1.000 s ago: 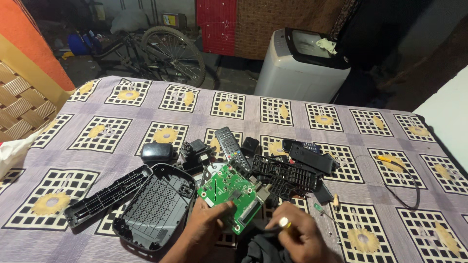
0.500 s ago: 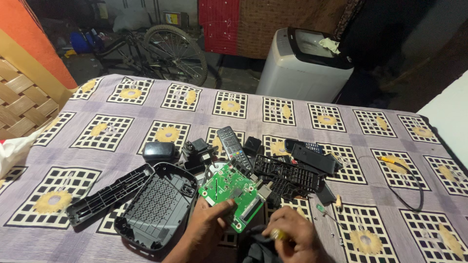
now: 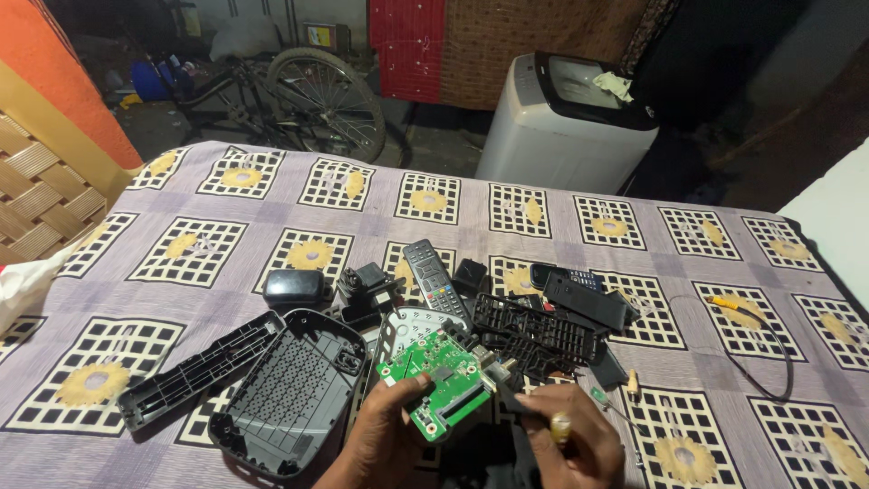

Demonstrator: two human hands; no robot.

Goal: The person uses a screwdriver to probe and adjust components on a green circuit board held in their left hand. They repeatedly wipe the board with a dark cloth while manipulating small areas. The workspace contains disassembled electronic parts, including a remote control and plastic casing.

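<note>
bicycle (image 3: 308, 100), washing machine (image 3: 561, 127), remote (image 3: 434, 276), perhaps a charger (image 3: 294, 288)

A green circuit board (image 3: 441, 380) lies beside black plastic casings (image 3: 290, 403) on a lilac cloth (image 3: 226, 235) patterned with yellow-flower grid squares.

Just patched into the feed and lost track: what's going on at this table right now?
A person is working over a patterned cloth strewn with electronics parts. Their left hand holds a green circuit board by its near edge, tilted up off the cloth. Their right hand grips a thin tool at the board's right edge. An open black casing lies just left, a remote control behind.
</note>
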